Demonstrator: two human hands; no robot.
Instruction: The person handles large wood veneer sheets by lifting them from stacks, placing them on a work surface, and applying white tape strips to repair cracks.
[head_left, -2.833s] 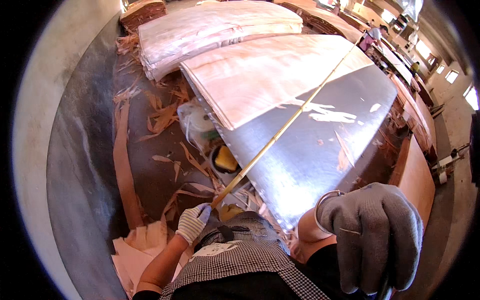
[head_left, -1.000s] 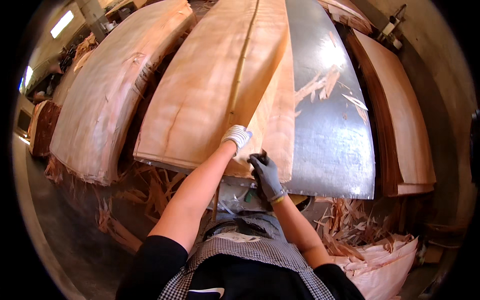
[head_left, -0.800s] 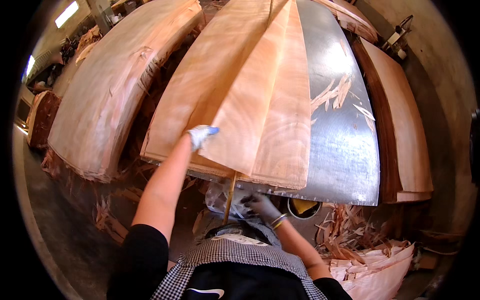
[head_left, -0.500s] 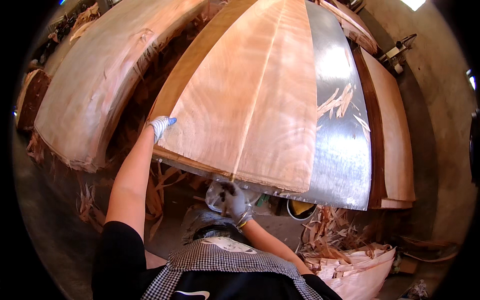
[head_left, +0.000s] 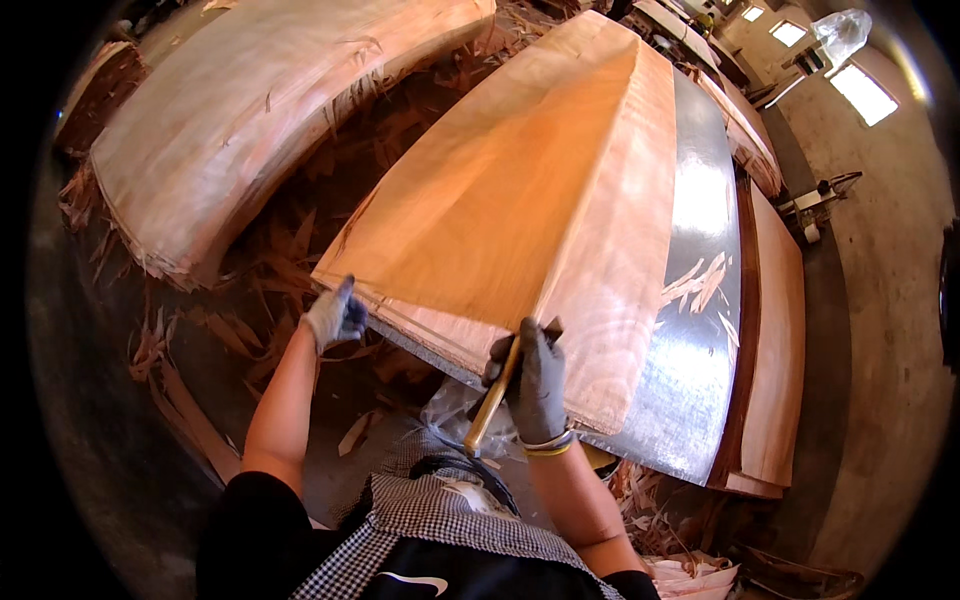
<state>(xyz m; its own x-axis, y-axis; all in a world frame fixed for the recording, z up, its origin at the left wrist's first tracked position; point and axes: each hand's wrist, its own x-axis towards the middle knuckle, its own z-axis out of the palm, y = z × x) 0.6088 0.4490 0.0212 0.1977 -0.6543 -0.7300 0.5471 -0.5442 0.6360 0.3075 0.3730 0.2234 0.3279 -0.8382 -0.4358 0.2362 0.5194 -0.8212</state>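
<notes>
A large thin sheet of pale orange wood veneer [head_left: 520, 190] lies on a shiny metal table [head_left: 700, 300]. My left hand [head_left: 335, 315], in a grey glove, grips the sheet's near left corner. My right hand [head_left: 535, 385], in a dark grey glove, presses on the sheet's near edge and is closed around a long yellow wooden stick [head_left: 490, 400] that points down toward my body.
A second stack of veneer [head_left: 250, 110] lies on the left. More sheets [head_left: 775, 350] are stacked right of the metal table. Veneer scraps [head_left: 260, 280] litter the floor between the stacks and near my feet. A concrete floor [head_left: 890, 350] runs along the right.
The veneer sheet has been pulled across and now lies flat on the table. My left hand moved out to its near left corner. My right hand came up onto the near edge with the stick.
</notes>
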